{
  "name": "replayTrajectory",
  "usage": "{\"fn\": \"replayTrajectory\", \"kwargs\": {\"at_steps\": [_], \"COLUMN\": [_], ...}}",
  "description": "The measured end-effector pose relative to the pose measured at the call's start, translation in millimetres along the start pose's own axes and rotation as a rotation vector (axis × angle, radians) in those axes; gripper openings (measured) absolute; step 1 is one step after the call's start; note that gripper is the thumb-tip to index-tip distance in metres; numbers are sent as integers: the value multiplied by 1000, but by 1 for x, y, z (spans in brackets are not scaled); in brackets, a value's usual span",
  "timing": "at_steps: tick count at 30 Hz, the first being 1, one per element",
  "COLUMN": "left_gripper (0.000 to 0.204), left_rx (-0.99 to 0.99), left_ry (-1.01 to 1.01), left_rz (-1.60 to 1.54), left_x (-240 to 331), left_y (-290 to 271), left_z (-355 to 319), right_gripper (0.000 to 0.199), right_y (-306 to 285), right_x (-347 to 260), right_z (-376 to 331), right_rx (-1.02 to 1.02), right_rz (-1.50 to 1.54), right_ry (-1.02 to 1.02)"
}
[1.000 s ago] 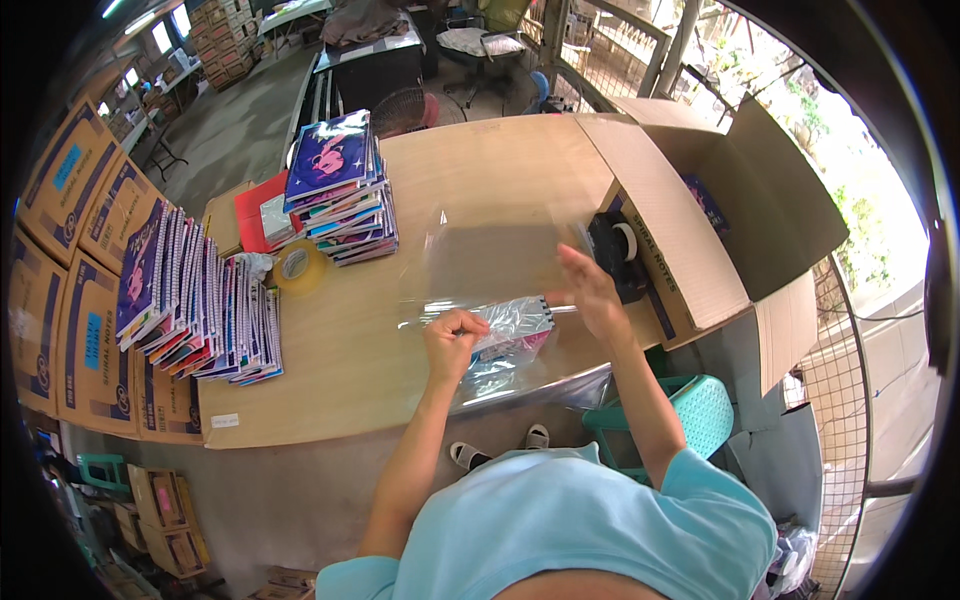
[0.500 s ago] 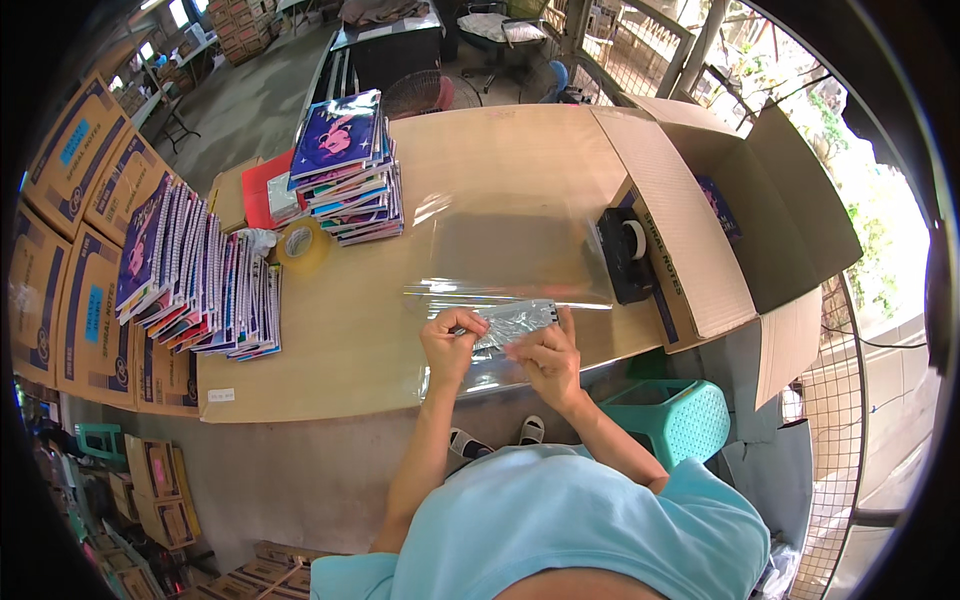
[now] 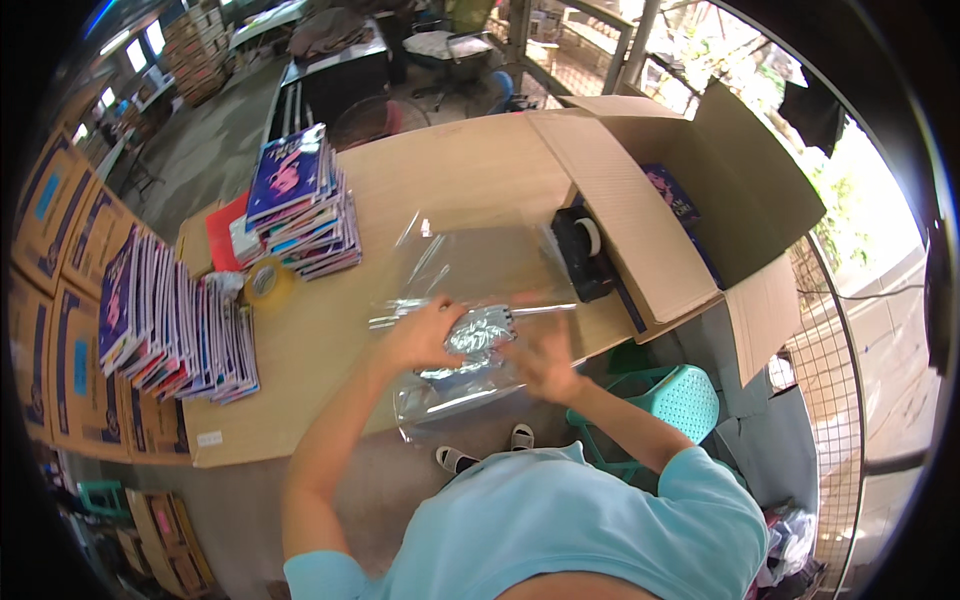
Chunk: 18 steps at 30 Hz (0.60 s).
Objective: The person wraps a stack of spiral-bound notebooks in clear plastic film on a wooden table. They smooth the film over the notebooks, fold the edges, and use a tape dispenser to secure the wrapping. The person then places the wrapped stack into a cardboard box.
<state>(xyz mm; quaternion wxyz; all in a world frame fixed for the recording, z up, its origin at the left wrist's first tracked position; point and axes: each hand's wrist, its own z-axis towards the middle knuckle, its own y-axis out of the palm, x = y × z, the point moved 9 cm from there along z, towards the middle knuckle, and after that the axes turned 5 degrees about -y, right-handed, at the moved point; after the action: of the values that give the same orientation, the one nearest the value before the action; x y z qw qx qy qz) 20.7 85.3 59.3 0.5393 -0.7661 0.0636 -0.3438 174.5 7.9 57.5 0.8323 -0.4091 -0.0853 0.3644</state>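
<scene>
A small, shiny silvery packet point(image 3: 480, 330) with a row of dark marks along its right edge lies over clear plastic sheets point(image 3: 470, 255) at the table's near edge. My left hand point(image 3: 425, 335) grips the packet from its left side, thumb and fingers closed about it. Just right of the packet is my right hand point(image 3: 545, 358), smeared by motion, so its fingers cannot be made out. A flap of the clear plastic hangs toward me below both hands.
Stacked spiral notebooks point(image 3: 290, 205) and a leaning row of notebooks point(image 3: 175, 320) stand left, beside a yellow tape roll point(image 3: 268, 284). At right are a black tape dispenser point(image 3: 582, 258), an open carton point(image 3: 640, 225) and a green stool point(image 3: 682, 405). Closed cartons point(image 3: 75, 350) line the far left.
My left hand has shifted from a fingertip pinch to a fuller grip on the packet. My right hand has come off the packet's right end. The whole view has turned slightly.
</scene>
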Motion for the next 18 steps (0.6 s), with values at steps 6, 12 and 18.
{"fn": "replayTrajectory", "kwargs": {"at_steps": [6, 12, 18], "left_gripper": [75, 71, 70], "left_rx": [17, 61, 11], "left_ry": [-65, -45, -76], "left_rz": [52, 32, 5], "left_x": [12, 10, 12], "left_y": [-2, -3, -4], "left_z": [1, -1, 2], "right_gripper": [29, 17, 11], "right_y": [-33, -7, 25], "right_x": [282, 333, 335], "right_z": [-89, -97, -205], "right_rx": [189, 148, 418], "right_rz": [-104, 15, 499], "right_ry": [946, 1017, 1085]}}
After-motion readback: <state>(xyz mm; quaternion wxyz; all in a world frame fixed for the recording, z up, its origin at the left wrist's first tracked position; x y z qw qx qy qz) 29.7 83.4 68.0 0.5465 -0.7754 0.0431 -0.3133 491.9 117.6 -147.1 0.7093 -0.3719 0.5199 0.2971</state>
